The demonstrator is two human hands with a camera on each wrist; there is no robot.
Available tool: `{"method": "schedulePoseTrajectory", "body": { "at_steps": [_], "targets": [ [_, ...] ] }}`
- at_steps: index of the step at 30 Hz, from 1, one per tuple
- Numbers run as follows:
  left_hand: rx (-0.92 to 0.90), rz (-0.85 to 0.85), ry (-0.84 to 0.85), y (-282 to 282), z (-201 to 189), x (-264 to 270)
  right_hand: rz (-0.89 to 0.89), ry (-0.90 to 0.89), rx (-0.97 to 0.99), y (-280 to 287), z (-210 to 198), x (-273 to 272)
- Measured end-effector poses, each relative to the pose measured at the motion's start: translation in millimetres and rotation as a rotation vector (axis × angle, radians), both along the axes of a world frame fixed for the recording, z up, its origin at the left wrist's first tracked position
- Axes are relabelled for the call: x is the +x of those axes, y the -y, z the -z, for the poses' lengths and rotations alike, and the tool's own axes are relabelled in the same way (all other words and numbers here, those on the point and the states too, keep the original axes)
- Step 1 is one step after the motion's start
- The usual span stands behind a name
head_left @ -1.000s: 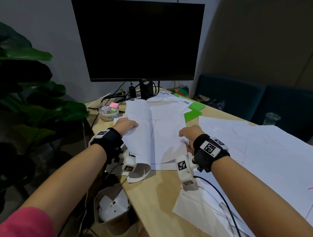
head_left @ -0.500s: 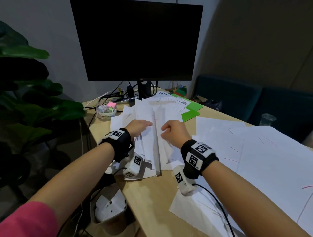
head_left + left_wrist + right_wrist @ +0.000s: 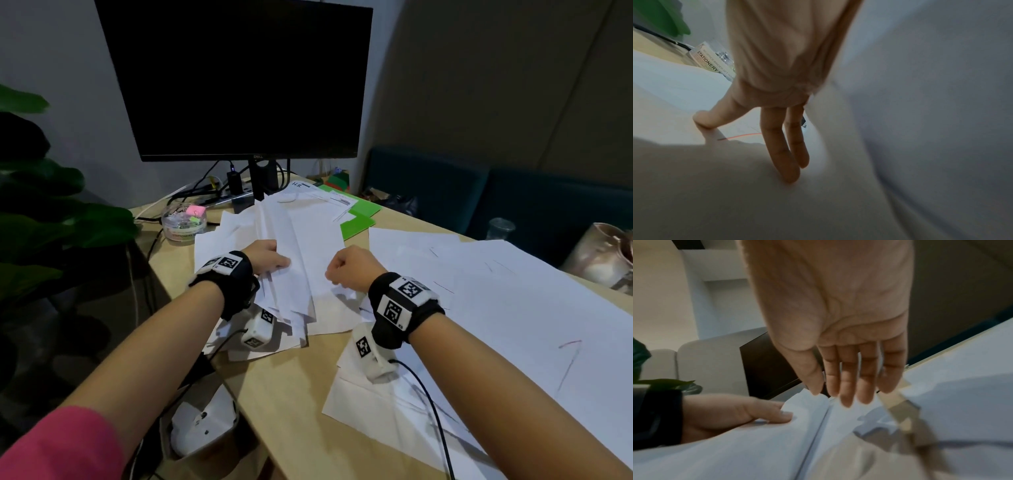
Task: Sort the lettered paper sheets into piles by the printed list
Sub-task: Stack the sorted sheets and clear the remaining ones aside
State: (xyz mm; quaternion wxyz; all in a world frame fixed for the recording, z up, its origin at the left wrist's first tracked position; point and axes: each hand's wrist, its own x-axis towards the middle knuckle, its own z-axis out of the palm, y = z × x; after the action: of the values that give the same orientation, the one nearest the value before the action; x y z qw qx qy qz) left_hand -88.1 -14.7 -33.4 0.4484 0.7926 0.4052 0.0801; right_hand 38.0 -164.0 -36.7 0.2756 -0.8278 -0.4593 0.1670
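**Lettered paper sheets: squaring the sheaf before dealing it out**

Lettered paper sheets point(image 3: 301, 260) lie as a loose, fanned sheaf on the wooden surface point(image 3: 284, 394), in front of the monitor point(image 3: 239, 78) and between the two hands. More white sheets point(image 3: 496, 291) are spread over the right part of the surface, some with a red pen stroke point(image 3: 570, 356).

The left hand point(image 3: 265, 255) rests on the left edge of the sheaf. Its grip is apart: in the left wrist view the fingers point(image 3: 785, 151) are straight against paper, and one digit lies flat on the top sheet in the right wrist view. Whether it also pinches the edge cannot be told. The right hand point(image 3: 349, 269) is at the sheaf's right edge, grip apart, with straight fingertips point(image 3: 846, 395) meeting the paper and nothing held.

The step in hand is judged to be gathering or parting the sheaf. The left hand should pin the stack flat while the right draws off one sheet only. Thin paper clings, so a light sideways slide would serve better than a lift. Each letter should be turned face up before it is checked. A printed sheet headed "H.R." point(image 3: 322, 197), beside the green folders point(image 3: 359, 219), may be the list, though its text is too small to read. Piles are best kept well apart.
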Motion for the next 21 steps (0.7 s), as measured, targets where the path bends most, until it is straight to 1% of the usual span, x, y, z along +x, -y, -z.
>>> {"method": "schedulePoseTrajectory", "body": {
  "at_steps": [2, 5, 7, 9, 11, 14, 17, 21],
  "targets": [
    [0.006, 0.024, -0.03, 3.0, -0.5, 3.4, 0.092, 0.088, -0.12, 9.3, 1.6, 16.8],
    [0.017, 0.048, -0.087, 4.7, 1.4, 9.1, 0.198, 0.169, -0.306, 27.0, 1.3, 34.7],
    [0.009, 0.029, -0.107, 4.9, 2.2, 11.4, 0.241, 0.195, -0.425, 41.0, -0.7, 42.0],
    [0.013, 0.048, -0.132, 3.7, 3.7, 13.5, 0.288, 0.177, -0.514, 57.1, -3.5, 47.2],
    [0.047, 0.07, -0.145, 5.1, 3.4, 13.9, 0.289, 0.12, -0.559, 72.3, -4.5, 52.9],
    [0.089, 0.085, -0.151, 6.7, 3.3, 15.2, 0.268, 0.039, -0.555, 89.4, -5.7, 54.7],
    [0.111, 0.104, -0.179, 8.8, 1.5, 15.3, 0.26, 0.067, -0.592, 94.4, -8.4, 51.2],
    [0.152, 0.118, -0.199, 8.8, 1.8, 15.5, 0.212, 0.07, -0.638, 87.6, -5.4, 52.0]
  ]
}}
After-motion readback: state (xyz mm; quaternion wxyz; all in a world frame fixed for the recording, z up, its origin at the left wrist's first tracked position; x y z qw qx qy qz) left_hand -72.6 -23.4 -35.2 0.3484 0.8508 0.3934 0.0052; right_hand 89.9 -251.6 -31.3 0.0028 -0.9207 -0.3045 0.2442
